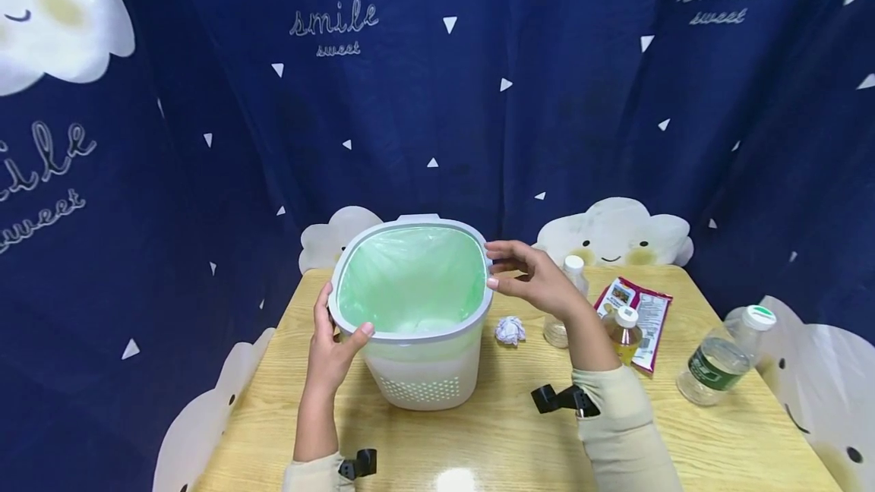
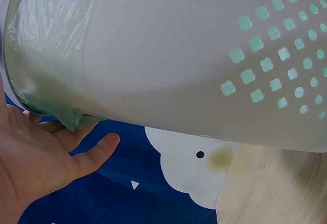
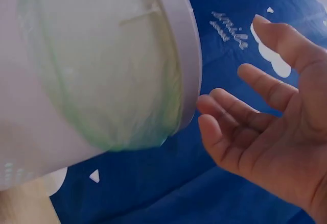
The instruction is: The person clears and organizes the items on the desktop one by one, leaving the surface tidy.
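A pale bin (image 1: 424,370) with a grey rim stands on the table, lined with a green plastic bag (image 1: 410,272). The liner's edge folds over the rim and hangs outside. At the bin's left front corner my left hand (image 1: 331,351) touches the rim, thumb spread toward the front and fingers along the side. Its palm and loosely extended fingers show in the left wrist view beside the hanging bag edge. My right hand (image 1: 536,279) is at the rim's right side. In the right wrist view its fingers are relaxed, just off the rim, holding nothing.
Right of the bin lies a crumpled paper ball (image 1: 510,330). Behind my right forearm are a clear bottle (image 1: 557,330), a small amber bottle (image 1: 625,336) and a red-and-white packet (image 1: 652,317). A green-labelled bottle (image 1: 718,363) stands farther right. A blue curtain (image 1: 424,112) hangs behind the table.
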Available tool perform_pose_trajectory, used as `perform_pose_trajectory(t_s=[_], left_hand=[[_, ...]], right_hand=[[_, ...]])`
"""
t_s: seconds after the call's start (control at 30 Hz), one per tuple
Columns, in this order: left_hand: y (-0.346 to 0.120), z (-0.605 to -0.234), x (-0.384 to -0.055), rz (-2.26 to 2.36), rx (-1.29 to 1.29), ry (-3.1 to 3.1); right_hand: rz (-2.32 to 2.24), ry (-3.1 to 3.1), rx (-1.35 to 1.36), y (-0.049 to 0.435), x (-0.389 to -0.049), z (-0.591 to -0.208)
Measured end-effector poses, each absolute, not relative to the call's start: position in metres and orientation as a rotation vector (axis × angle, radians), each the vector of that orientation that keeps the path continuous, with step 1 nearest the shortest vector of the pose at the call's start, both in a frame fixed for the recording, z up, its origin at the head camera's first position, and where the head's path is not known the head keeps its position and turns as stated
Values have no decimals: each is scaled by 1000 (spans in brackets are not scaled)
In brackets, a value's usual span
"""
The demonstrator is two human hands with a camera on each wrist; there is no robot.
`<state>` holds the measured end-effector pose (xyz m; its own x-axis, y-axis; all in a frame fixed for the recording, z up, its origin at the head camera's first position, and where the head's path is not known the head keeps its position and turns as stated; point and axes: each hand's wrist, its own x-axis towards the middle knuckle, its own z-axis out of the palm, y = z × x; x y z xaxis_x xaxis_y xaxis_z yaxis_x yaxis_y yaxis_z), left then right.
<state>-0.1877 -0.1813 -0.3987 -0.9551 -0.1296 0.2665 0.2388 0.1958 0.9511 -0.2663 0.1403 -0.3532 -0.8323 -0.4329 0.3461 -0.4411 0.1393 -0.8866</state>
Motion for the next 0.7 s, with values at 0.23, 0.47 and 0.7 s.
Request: perform_pose_trajectory(t_s=[0.23, 0.47, 0.7], left_hand=[[-182, -400, -188, -1816, -112, -2184], [-183, -401, -189, -1821, -113, -2177], [-183, -400, -189, -1823, -109, -2180]], right_hand=[[1845, -2293, 852, 152, -266, -370], [1862, -2290, 791, 161, -267, -382], [1916, -2268, 748, 168, -268, -402]])
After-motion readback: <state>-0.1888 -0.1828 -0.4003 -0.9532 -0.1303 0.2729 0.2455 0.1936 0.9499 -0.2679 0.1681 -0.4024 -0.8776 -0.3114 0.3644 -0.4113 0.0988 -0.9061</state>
